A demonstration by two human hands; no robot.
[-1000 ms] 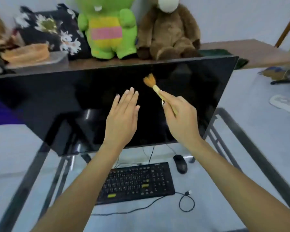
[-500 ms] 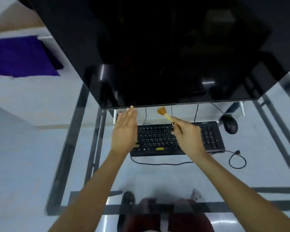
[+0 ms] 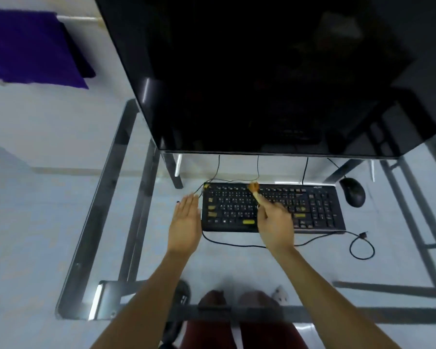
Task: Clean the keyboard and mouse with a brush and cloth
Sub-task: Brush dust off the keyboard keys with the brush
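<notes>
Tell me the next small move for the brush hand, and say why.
Probably sweep the brush sideways along the top key row. The right hand pinches its handle with the bristles at the keyboard's back edge, while the left hand is flat and open beside the keyboard's left end.

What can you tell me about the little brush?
The brush is small, with a tuft of orange-brown bristles on a pale yellowish handle. The right hand pinches the handle, tilting it away from the person. Its bristles sit over the top key rows of the black keyboard; contact is too blurred to tell.
</notes>
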